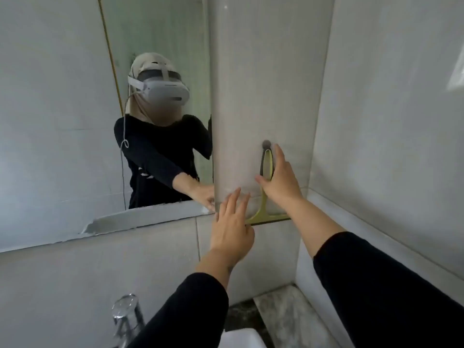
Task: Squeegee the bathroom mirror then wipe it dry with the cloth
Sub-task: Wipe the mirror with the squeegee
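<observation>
A chrome tap (124, 320) stands at the near left, with the white rim of a basin (241, 338) just to its right. A speckled marble ledge (283, 315) runs along the near right corner, below grey wall tiles (391, 121)

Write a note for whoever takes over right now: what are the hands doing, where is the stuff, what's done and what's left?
Right hand: fingers closing round the handle of the squeegee, which hangs on a hook on the tiled wall right of the mirror.
Left hand: open, empty, spread just below the mirror's lower right corner, by the blade.
Cloth: not in view.
Done: nothing yet; the squeegee has not left the wall.
Left: lift it off, squeegee the mirror, then find the cloth and wipe dry.
</observation>
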Available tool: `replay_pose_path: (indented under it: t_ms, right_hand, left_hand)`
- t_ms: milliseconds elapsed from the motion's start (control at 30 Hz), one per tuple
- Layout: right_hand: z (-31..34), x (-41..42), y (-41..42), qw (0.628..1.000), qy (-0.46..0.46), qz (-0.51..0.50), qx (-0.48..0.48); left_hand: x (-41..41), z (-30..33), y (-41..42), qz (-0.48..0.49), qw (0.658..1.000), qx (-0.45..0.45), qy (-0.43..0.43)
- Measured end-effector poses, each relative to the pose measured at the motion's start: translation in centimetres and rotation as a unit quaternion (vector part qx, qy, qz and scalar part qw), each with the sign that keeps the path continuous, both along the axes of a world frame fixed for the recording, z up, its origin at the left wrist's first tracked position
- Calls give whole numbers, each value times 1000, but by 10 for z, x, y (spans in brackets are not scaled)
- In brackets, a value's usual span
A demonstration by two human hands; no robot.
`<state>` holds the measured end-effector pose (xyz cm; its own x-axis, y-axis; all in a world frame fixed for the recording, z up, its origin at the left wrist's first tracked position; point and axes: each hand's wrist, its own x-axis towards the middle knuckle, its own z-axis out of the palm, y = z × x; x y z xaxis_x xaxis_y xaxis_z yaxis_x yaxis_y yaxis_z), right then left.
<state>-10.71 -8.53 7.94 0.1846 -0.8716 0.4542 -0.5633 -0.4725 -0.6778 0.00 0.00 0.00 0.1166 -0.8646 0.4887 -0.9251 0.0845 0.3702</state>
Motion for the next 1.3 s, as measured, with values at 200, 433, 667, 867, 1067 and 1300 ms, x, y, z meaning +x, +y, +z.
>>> replay_pose_path:
  t_ms: [200,433,667,867,1067,1300]
  right_hand:
    - [-10,13,-11,994,-98,-18,-48]
    - [23,3,7,995,-85,-27,-34]
    - [55,5,62,982,-180,22,51]
    - [81,36,120,962,-243,80,97]
    - [86,79,162,986,22,62,-152]
    - [95,131,214,869,146,190,-432]
  left_hand:
    - [-1,-15,-14,35,999,2,-24]
    - [-14,4,-1,57,998,-16,11]
    - [-22,40,47,131,989,-70,-1]
    - [25,66,104,171,972,-133,-87]
    - [93,103,176,212,952,-132,-174]
    - [165,142,244,200,942,-164,-215]
